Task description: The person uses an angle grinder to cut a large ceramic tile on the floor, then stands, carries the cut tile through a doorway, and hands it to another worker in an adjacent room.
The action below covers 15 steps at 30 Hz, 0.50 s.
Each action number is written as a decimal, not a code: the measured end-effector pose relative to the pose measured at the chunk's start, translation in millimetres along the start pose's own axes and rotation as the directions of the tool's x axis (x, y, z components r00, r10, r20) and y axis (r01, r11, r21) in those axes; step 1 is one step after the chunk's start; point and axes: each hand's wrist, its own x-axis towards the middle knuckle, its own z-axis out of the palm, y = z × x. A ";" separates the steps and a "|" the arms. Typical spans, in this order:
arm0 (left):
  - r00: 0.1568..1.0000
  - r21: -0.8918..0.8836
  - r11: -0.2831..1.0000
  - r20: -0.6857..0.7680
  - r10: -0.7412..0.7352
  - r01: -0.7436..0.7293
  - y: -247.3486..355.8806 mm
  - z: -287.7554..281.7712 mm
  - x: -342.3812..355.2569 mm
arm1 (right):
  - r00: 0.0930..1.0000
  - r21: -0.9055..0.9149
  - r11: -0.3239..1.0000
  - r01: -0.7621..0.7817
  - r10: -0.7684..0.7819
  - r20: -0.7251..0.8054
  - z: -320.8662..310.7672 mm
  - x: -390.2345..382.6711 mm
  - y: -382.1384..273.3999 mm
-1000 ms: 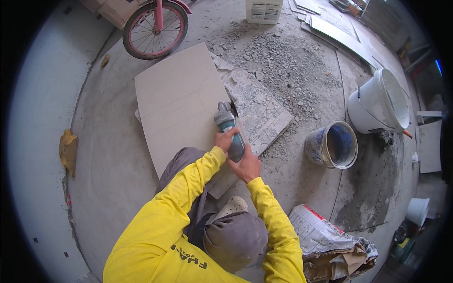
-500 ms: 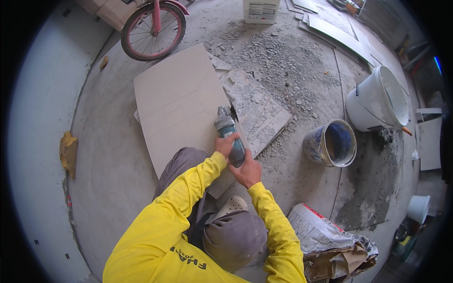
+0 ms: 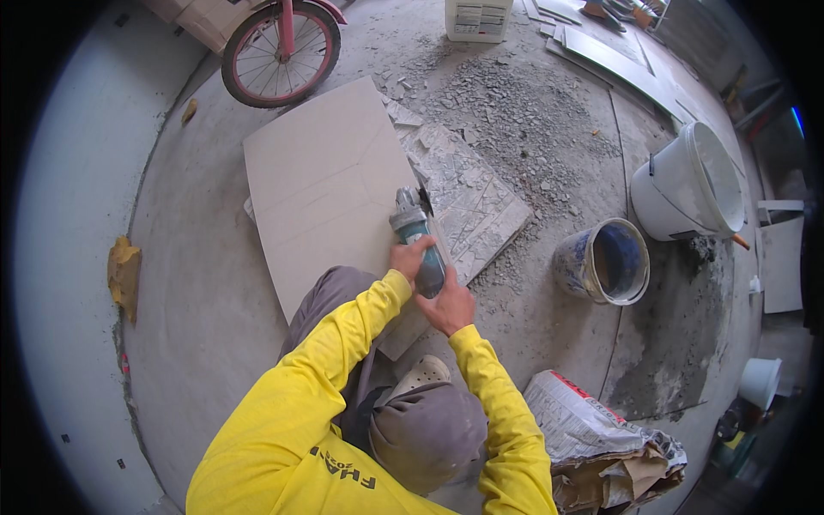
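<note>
Teal-and-grey angle grinder [image 3: 414, 226] sits at the edge of a flat beige tile [image 3: 322, 184], grasped by the fingers of your left hand [image 3: 411, 259] and right hand [image 3: 449, 307].

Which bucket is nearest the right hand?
The smeared bucket with the blue-stained inside is nearest the right hand. The large white bucket and small white bucket both stand farther to the right, without blue inside walls showing.

Smooth matt tile [image 3: 322, 176], metal-headed plastic grinder [image 3: 413, 227], rough rubble [image 3: 528, 112], crumpled paper sack [image 3: 584, 421]
</note>
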 end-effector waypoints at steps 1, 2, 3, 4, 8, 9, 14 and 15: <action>1.000 0.003 1.000 0.003 0.007 -0.007 1.0 0.0 0.8 | 1.000 0.003 1.000 0.004 -0.004 -0.006 0.3 0.9 -0.5; 1.000 0.006 1.000 0.006 0.014 -0.014 2.2 0.1 2.1 | 1.000 0.002 1.000 0.003 -0.003 -0.010 0.5 2.5 -1.3; 1.000 0.010 1.000 0.004 0.002 -0.002 3.4 0.0 3.6 | 1.000 0.003 1.000 0.000 0.000 -0.012 0.9 4.1 -2.1; 1.000 0.013 1.000 0.002 -0.010 0.010 4.6 -0.1 5.6 | 1.000 0.000 1.000 -0.010 0.010 -0.011 1.3 6.3 -3.2; 1.000 -0.015 1.000 -0.005 -0.018 0.018 5.3 0.5 12.3 | 1.000 0.014 1.000 -0.006 0.007 -0.028 1.9 10.5 -4.8; 1.000 0.000 1.000 -0.009 -0.015 0.015 4.9 0.0 13.1 | 1.000 0.011 1.000 0.000 0.001 -0.023 1.8 10.5 -4.8; 1.000 0.012 1.000 -0.005 -0.010 0.010 -0.7 -1.4 9.5 | 1.000 0.016 1.000 0.005 -0.005 -0.024 0.6 4.7 -2.3; 1.000 0.012 1.000 -0.002 -0.007 0.007 -2.0 -1.4 7.5 | 1.000 0.026 1.000 0.017 -0.016 -0.026 0.2 2.5 -1.9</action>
